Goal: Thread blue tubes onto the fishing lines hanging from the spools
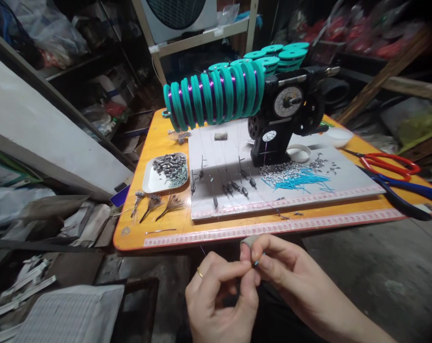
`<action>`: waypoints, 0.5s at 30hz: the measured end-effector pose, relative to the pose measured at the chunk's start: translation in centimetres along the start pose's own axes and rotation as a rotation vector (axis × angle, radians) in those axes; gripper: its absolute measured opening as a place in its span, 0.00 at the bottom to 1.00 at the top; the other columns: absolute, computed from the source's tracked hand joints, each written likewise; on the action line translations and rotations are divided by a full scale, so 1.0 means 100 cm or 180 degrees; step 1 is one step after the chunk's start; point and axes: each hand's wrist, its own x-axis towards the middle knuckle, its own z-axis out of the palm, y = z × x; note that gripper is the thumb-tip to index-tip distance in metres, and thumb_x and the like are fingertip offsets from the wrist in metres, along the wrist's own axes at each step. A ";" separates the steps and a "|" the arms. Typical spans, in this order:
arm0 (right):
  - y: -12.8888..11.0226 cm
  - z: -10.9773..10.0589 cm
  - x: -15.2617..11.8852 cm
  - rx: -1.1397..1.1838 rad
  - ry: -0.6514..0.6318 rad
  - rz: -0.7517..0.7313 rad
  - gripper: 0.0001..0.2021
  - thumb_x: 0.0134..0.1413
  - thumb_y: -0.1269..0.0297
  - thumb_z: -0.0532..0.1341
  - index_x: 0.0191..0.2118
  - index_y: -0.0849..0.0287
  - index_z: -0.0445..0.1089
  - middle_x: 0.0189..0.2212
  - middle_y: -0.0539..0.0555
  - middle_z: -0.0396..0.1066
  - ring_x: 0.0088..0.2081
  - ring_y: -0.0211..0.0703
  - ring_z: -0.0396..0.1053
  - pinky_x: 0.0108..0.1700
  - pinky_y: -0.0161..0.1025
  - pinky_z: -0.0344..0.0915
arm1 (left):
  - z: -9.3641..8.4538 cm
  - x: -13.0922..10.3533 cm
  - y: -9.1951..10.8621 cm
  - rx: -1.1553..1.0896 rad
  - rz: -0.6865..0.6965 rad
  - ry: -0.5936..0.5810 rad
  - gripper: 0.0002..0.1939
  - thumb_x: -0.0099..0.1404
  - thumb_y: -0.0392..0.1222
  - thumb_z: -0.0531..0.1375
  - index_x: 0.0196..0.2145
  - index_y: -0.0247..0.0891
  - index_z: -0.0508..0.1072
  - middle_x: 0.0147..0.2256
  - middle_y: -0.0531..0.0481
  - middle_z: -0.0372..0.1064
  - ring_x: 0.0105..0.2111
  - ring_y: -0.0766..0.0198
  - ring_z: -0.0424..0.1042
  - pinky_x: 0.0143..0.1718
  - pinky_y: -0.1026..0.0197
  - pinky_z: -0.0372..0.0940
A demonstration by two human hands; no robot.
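Note:
Close together in front of the table's near edge, both hands are pinched at the fingertips. My right hand point(285, 264) holds a small blue piece point(257, 262) with a dark end between thumb and finger; one fingertip wears a grey cover point(249, 242). My left hand point(221, 290), a ring on one finger, pinches right beside that piece; what it grips is too small to make out. A thin line rises towards the board just behind the left hand. On the white board point(233, 155), several dark sinkers point(233, 188) lie with thin lines, near many thin blue sticks point(297, 180).
A black winding machine point(273, 121) carries a row of turquoise spools point(216, 95) with purple line. A white tray point(149, 178) of sinkers stands left, near wire tufts point(169, 204). Red-handled scissors point(390, 164) and blue-handled pliers point(423, 190) lie right. A measuring tape point(237, 232) runs along the front.

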 end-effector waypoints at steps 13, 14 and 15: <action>-0.004 -0.006 -0.007 -0.0335 0.0115 -0.0223 0.03 0.62 0.66 0.62 0.37 0.52 0.73 0.40 0.47 0.71 0.35 0.29 0.72 0.42 0.28 0.69 | 0.001 -0.008 0.006 -0.0216 -0.0964 -0.0264 0.08 0.69 0.42 0.57 0.32 0.41 0.70 0.28 0.53 0.65 0.23 0.70 0.60 0.23 0.67 0.54; -0.004 -0.006 -0.007 -0.0327 0.0109 -0.0203 0.03 0.62 0.65 0.62 0.37 0.52 0.73 0.40 0.47 0.71 0.35 0.29 0.72 0.42 0.28 0.69 | -0.001 -0.006 0.004 -0.0172 -0.0890 -0.0356 0.08 0.69 0.41 0.57 0.32 0.40 0.71 0.28 0.53 0.65 0.23 0.70 0.60 0.23 0.67 0.54; -0.003 -0.007 -0.007 -0.0312 0.0113 -0.0182 0.03 0.62 0.65 0.62 0.37 0.52 0.73 0.39 0.47 0.71 0.35 0.29 0.71 0.41 0.28 0.69 | -0.003 -0.005 0.002 -0.0118 -0.0798 -0.0419 0.07 0.69 0.39 0.58 0.32 0.40 0.71 0.28 0.53 0.66 0.23 0.70 0.60 0.24 0.67 0.55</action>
